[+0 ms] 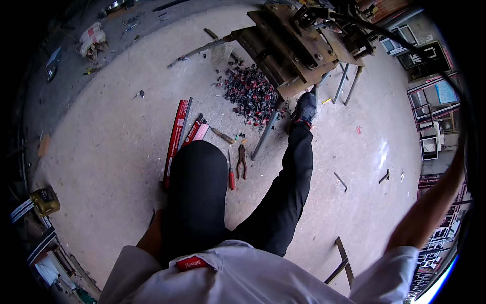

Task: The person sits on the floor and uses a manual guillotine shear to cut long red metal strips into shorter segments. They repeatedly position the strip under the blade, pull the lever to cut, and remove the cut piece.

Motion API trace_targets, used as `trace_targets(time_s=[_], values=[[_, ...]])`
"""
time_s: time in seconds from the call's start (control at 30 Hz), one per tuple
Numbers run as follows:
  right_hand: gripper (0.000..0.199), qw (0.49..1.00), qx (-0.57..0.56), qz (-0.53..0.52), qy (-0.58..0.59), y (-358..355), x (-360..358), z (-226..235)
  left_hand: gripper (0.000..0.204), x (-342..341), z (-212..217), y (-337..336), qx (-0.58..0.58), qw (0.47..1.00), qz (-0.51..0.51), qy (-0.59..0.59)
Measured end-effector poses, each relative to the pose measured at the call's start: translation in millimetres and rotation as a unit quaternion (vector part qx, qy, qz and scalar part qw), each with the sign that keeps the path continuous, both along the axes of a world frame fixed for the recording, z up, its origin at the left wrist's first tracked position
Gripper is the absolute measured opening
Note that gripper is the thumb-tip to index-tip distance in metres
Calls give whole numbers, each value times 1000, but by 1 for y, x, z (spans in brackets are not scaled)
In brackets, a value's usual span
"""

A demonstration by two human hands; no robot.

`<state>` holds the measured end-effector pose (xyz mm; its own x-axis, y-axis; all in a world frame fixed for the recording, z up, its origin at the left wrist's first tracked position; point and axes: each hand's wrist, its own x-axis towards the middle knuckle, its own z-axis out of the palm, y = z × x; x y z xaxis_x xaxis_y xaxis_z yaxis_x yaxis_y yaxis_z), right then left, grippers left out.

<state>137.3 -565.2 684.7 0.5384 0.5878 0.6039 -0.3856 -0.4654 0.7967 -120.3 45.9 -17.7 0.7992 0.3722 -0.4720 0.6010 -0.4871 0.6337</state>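
Observation:
My left hand wears a white glove and is mostly hidden behind my raised left knee. It touches the near end of a bundle of long red strips lying on the concrete floor; its grip is not visible. My right forearm reaches up to the right edge, and the hand itself is lost in the dark rim. My right leg stretches forward, its black shoe by a leg of a rusty metal machine.
Pliers, a red-handled screwdriver and a wooden-handled tool lie by my knee. A pile of small red and black pieces sits under the machine. A yellow device is far left, metal angle bars lower right.

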Motion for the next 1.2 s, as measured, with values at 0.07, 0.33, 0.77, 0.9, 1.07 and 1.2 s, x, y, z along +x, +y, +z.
trace_targets(time_s=[0.07,0.33,0.77,0.9,1.07,1.2], values=[[34,983,161,-52,-70,37,-35,-110,42,-1,2,-1,14,1000,-4,17],[32,811,524,-247,80,11,-126,-332,48,24,55,-8,67,996,-49,30],[64,973,216,-25,-73,-4,-145,-144,62,8,100,-19,40,997,-20,63],[59,951,287,112,-22,44,-149,-122,67,10,105,-24,34,995,-3,93],[52,885,442,94,112,82,-146,-186,59,4,114,-23,46,995,-2,90],[44,850,483,99,183,79,-156,-245,38,-6,126,-22,71,995,-2,68]])
